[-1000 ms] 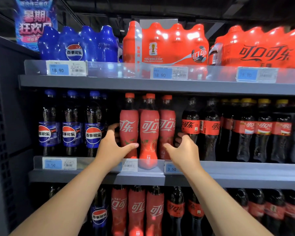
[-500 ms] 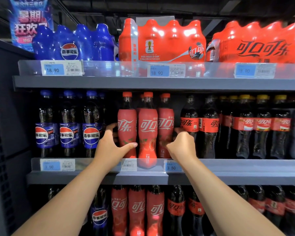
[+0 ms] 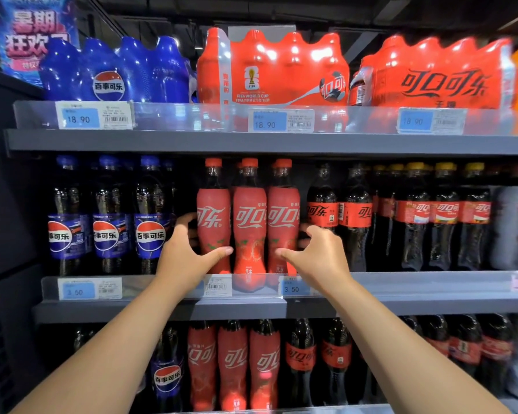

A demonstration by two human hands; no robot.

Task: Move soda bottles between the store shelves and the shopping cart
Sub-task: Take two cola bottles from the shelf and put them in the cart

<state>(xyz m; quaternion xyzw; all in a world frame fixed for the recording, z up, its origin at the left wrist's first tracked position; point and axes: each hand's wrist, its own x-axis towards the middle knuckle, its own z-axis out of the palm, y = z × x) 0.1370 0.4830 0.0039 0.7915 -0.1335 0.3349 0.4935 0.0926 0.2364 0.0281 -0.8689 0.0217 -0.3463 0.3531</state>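
Note:
Three red-sleeved cola bottles stand side by side on the middle shelf (image 3: pixel 401 303). My left hand (image 3: pixel 189 253) wraps the left red bottle (image 3: pixel 213 216), thumb across its front and fingers around its left side. My right hand (image 3: pixel 319 256) cups the right red bottle (image 3: pixel 283 216), thumb tip on its front and fingers curled around its right side. The middle red bottle (image 3: pixel 249 222) stands untouched between them. All three rest on the shelf behind the clear front rail. No shopping cart is in view.
Blue-labelled cola bottles (image 3: pixel 150 231) stand left of my left hand, and black bottles with red labels (image 3: pixel 356 216) right of my right hand. Shrink-wrapped multipacks (image 3: pixel 281 73) fill the top shelf. More bottles (image 3: pixel 232 363) line the lower shelf. A dark upright panel (image 3: pixel 0 234) bounds the left.
My right hand has moved left from beside the black bottles and closed around the right red bottle. My left hand has stayed on the left red bottle.

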